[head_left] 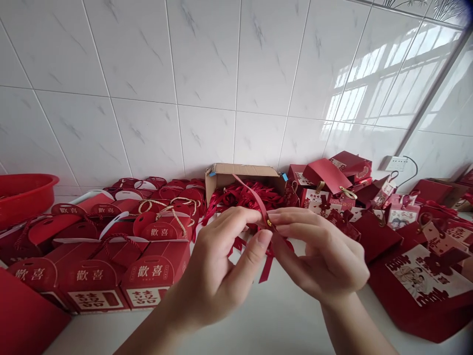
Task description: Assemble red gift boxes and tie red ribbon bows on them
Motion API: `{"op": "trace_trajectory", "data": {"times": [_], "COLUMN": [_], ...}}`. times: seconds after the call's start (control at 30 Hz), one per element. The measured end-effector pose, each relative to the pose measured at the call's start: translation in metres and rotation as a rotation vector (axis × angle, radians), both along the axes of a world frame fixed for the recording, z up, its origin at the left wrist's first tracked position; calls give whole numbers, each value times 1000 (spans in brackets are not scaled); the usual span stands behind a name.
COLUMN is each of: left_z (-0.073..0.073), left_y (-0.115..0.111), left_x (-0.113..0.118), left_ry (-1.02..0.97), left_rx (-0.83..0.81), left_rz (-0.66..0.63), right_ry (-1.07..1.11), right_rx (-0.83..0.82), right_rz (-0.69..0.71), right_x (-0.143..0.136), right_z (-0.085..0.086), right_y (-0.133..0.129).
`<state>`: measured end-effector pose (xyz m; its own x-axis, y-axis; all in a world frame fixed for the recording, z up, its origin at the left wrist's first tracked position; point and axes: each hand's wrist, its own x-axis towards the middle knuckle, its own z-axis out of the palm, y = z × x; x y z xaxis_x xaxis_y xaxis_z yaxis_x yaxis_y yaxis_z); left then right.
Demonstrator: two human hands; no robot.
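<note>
Between my two hands, above the white table, a dark red ribbon (254, 191) is pinched at a small gold-coloured piece (269, 223). One end of the ribbon sticks up and to the left, and another end hangs below the fingers. My left hand (231, 259) holds it between thumb and forefinger. The fingers of my right hand (322, 251) close on it from the other side, partly hiding the gold piece. Just behind the hands, an open cardboard box (244, 170) holds a heap of red ribbons (240, 197).
Rows of red gift boxes (94, 273) with cord handles stand at left, beside a red plastic basin (25, 195). More red gift boxes (424, 276) are piled at right. A power strip (396, 163) sits against the tiled wall (207, 64).
</note>
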<state>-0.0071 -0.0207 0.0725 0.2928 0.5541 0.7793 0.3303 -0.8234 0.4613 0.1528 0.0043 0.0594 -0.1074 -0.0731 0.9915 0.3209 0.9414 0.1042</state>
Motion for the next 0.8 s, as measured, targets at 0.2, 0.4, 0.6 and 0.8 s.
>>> {"op": "trace_trajectory", "data": {"times": [0.2, 0.4, 0.6, 0.8], "left_z": [-2, -3, -5, -6], "left_y": [1, 2, 2, 1], "left_x": [-1, 1, 5, 9], "left_ry": [17, -10, -91, -202], "left_rx": [-6, -45, -140, -279], "left_rz": [25, -21, -100, -158], "right_ry": [-25, 29, 125, 164], "right_rx": [30, 20, -4, 10], "right_rz": [19, 70, 89, 81], "right_x": [0, -2, -12, -17], "right_z": [1, -2, -8, -11], "right_y": [4, 5, 6, 5]}}
